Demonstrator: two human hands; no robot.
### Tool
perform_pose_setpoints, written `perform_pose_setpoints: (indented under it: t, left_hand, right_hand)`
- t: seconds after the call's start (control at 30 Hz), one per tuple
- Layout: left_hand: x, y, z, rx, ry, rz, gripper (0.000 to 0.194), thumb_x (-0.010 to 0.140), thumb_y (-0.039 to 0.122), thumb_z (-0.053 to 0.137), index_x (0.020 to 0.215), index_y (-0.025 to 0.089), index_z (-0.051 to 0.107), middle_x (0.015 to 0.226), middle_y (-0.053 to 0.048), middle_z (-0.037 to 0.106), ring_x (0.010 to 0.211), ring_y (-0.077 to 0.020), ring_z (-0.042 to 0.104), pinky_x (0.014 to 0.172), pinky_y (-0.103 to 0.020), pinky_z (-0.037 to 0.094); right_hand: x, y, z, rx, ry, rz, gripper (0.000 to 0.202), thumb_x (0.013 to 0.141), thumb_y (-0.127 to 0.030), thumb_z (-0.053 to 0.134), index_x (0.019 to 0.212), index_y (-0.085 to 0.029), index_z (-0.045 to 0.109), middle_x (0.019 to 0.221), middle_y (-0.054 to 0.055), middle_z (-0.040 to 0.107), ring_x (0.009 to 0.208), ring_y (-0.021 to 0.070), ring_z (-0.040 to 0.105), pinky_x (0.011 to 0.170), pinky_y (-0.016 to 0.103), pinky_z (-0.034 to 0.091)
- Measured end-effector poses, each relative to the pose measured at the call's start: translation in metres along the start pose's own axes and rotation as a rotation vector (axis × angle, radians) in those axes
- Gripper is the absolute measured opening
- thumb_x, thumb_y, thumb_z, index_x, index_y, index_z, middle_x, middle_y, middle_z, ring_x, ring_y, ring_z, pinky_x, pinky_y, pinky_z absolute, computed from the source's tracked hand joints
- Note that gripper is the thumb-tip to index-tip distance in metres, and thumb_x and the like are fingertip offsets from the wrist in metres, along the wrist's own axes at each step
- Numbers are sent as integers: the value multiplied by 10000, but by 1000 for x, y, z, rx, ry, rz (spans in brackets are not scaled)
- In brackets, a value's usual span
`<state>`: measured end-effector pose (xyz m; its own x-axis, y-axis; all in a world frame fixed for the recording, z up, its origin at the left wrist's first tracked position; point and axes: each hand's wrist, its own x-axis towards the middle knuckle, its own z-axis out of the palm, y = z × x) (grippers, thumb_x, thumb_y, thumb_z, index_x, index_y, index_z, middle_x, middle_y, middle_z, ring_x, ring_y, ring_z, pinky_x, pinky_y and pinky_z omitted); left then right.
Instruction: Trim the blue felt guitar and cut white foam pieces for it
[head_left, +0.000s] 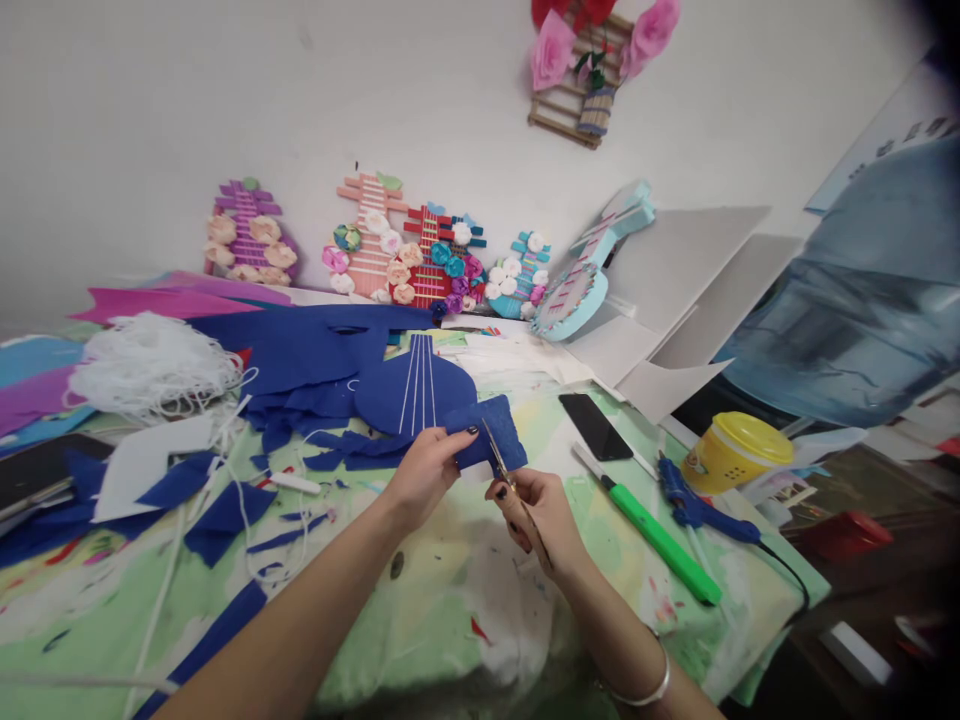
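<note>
A small dark blue piece of felt or foam point(510, 432) is held up over the table's middle. My left hand point(429, 470) pinches its left end between thumb and fingers. In my right hand point(541, 515) are scissors point(523, 503), fingers closed round the handles, their blades across the blue piece. Just behind lies a round blue guitar-like shape point(416, 385) with white lines like strings. Blue scraps point(229, 520) are scattered to the left of my left hand.
Right: a black phone point(598, 426), green cutter point(660, 540), blue glue gun point(705, 512), yellow tub point(739, 452) and large water bottle point(847, 300). Left: tangled white yarn point(154, 368) and coloured sheets. Decorated guitars point(431, 255) lean on the wall behind the green cloth point(427, 600).
</note>
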<state>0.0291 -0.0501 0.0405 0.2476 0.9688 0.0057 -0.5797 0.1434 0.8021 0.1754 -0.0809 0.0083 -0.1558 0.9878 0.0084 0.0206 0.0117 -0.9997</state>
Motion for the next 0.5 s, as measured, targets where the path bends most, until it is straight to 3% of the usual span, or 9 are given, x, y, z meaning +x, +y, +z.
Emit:
perform_pose_setpoints:
  t: [0.5]
  left_hand:
    - [1,-2,-2,0,-11,-1,101,685,191,670,681,96,701,712,-73,693,657,-155,598,679,-275,442]
  right_hand:
    - [-1,-2,3,-40,57,49,394,606,-490,719,656,-131,565,368,-89,379,273,29,287,277,165,185]
